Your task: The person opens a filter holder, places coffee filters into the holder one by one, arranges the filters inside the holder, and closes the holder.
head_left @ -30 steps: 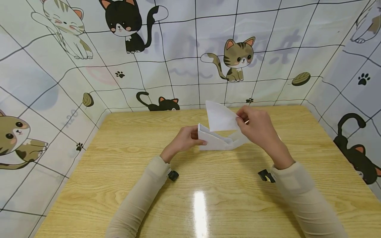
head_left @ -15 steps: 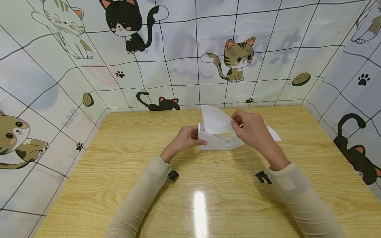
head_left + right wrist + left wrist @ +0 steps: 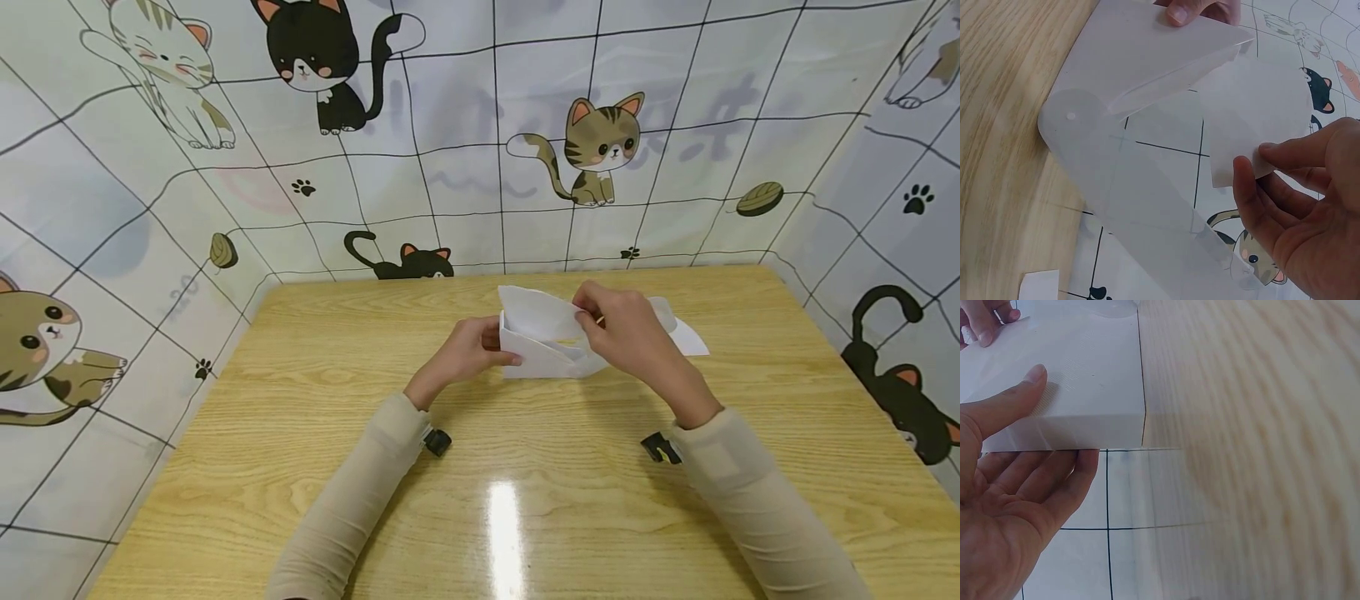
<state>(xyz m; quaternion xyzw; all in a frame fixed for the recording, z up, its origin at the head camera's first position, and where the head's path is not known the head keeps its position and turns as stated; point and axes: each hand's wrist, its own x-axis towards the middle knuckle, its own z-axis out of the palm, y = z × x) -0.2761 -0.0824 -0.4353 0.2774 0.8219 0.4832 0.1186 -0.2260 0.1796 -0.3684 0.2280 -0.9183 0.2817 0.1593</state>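
Observation:
My left hand (image 3: pixel 461 354) grips the left end of a white box-like case (image 3: pixel 536 358) with a slanted open top. In the left wrist view the thumb lies on its broad face and the fingers pass behind its narrow side. A translucent rounded lid (image 3: pixel 1116 181) swings out from a pivot at the case's other end. My right hand (image 3: pixel 630 329) pinches a sheet of white paper (image 3: pixel 532 310) by its edge, thumb against fingers. The sheet stands behind the slanted opening, and the case hides its lower edge in the head view.
Another white paper piece (image 3: pixel 690 340) lies on the wooden table (image 3: pixel 337 367) to the right, partly behind the right hand. A cat-printed sheet with grid lines (image 3: pixel 450 183) hangs around the table's back and sides. Black wrist cameras sit beneath both sleeves.
My right hand has moved left and slightly down, bringing the paper sheet lower toward the case's opening. More of the lid and the paper on the table now shows. The left hand stays put.

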